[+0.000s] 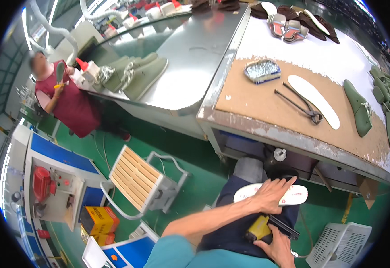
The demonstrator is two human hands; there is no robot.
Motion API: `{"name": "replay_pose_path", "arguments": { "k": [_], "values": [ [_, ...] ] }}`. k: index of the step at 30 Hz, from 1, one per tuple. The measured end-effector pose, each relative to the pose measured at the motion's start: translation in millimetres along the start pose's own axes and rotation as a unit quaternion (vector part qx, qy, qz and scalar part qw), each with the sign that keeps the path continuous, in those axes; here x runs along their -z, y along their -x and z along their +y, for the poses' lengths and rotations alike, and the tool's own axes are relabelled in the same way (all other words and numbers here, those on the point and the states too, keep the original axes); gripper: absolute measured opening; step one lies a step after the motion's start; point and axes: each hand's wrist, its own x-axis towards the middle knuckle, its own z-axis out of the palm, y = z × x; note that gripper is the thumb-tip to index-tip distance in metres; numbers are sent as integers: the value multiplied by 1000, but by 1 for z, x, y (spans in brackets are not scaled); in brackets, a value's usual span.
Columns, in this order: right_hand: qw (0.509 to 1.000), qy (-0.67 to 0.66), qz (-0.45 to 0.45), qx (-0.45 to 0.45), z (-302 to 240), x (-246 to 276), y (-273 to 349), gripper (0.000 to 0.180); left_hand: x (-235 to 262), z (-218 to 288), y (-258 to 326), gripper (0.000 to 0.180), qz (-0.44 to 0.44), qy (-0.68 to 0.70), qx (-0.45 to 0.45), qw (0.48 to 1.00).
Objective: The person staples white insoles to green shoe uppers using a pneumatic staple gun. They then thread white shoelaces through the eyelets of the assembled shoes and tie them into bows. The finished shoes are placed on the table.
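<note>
Across my lap lies a white insole (296, 195) with small red marks. My left hand (270, 196) grips it around the middle, fingers reaching over its far edge. Whether a last sits under it I cannot tell. My right hand (279, 246) is closed around a yellow and black staple gun (259, 228), close below the insole, with a hose fitting beside the wrist. On the bench ahead rest a second white insole (314, 101), a pair of dark pincers (313, 115) and a green shoe last (358, 108).
The worn bench (266, 127) also carries a plastic-wrapped block (262, 71) and more green lasts (383, 91). A slatted chair (134, 177) stands to the left, a white plastic basket (340, 244) at lower right. Beyond the metal table (181, 85), a person in a maroon apron (72, 105) works.
</note>
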Motion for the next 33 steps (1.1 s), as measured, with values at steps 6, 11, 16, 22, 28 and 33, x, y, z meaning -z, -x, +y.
{"name": "replay_pose_path", "arguments": {
  "k": [6,11,16,22,28,33],
  "values": [
    [997,-48,-45,-39,0,9,-4,72,149,19,56,94,338,169,70,923],
    [996,-61,-49,-37,-1,17,-1,69,296,-40,56,42,629,363,21,687],
    [994,-81,58,34,7,9,0,50,338,-210,142,60,690,86,186,694],
    [922,-34,343,175,6,99,-57,37,358,-235,117,52,589,-109,232,767],
    [843,18,508,176,-3,205,-167,37,280,-134,113,40,617,42,79,782],
    [847,92,514,94,47,240,-238,45,195,-49,90,18,475,183,70,858]
  ]
}}
